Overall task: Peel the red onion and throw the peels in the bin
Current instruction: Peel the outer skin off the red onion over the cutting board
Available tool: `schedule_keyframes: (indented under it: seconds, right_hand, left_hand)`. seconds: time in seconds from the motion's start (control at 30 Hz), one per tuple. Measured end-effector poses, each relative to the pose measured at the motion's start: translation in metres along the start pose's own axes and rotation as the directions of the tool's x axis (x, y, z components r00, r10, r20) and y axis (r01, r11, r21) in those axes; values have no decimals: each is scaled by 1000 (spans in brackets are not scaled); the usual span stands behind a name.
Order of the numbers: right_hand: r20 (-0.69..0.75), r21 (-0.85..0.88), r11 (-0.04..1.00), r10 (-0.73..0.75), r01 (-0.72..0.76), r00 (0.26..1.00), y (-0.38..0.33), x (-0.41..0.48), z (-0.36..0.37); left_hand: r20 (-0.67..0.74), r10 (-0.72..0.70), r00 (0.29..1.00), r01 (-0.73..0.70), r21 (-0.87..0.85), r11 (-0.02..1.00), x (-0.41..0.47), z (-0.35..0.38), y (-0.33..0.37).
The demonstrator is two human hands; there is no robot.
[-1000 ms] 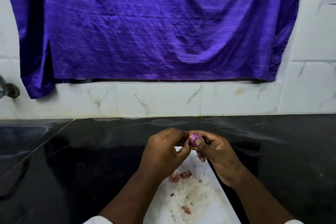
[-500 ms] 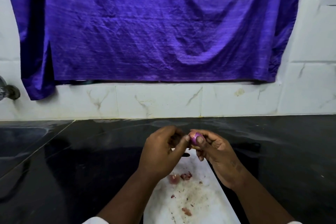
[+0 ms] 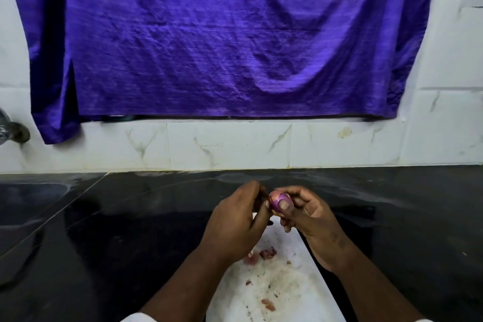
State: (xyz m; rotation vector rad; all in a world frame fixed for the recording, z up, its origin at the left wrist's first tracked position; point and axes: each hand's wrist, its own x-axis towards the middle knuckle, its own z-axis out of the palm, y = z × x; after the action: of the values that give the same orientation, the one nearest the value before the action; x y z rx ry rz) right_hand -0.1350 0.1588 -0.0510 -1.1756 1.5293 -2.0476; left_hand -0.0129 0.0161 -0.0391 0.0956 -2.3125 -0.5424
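Observation:
A small red onion [image 3: 277, 199], purple with patches of papery skin, is held above the black counter. My right hand [image 3: 309, 219] grips it, thumb pressed on its front. My left hand [image 3: 236, 222] is curled beside it, its fingertips touching the onion's left side; what they pinch is hidden. Below the hands lies a white cutting board [image 3: 282, 293] with a few reddish peel scraps [image 3: 266, 253] and crumbs on it. No bin is in view.
The black stone counter [image 3: 117, 230] runs the width of the view, backed by white marbled wall tiles [image 3: 227, 144]. A purple cloth [image 3: 222, 34] hangs over the wall. A metal tap fitting [image 3: 13, 132] sticks out at the far left.
The onion has been turned a little in my right hand, showing more skin-streaked surface. My left fingers have shifted along its left side. Both hands stay in about the same place.

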Motion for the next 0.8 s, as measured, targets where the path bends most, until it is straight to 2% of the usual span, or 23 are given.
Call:
schedule_keyframes:
  seconds: [0.17, 0.5, 0.8]
  right_hand:
    - [-25, 12, 1000, 2, -1, 1000, 2, 1, 0]
    - [-11, -4, 1000, -13, 13, 1000, 2, 2, 0]
    - [-6, 22, 1000, -7, 7, 1000, 1, 0, 2]
  left_hand:
    - [-24, 19, 1000, -20, -48, 999, 0, 0, 0]
    - [-151, 44, 988, -33, 73, 997, 1, 3, 0]
    - [-179, 41, 983, -37, 23, 999, 2, 1, 2]
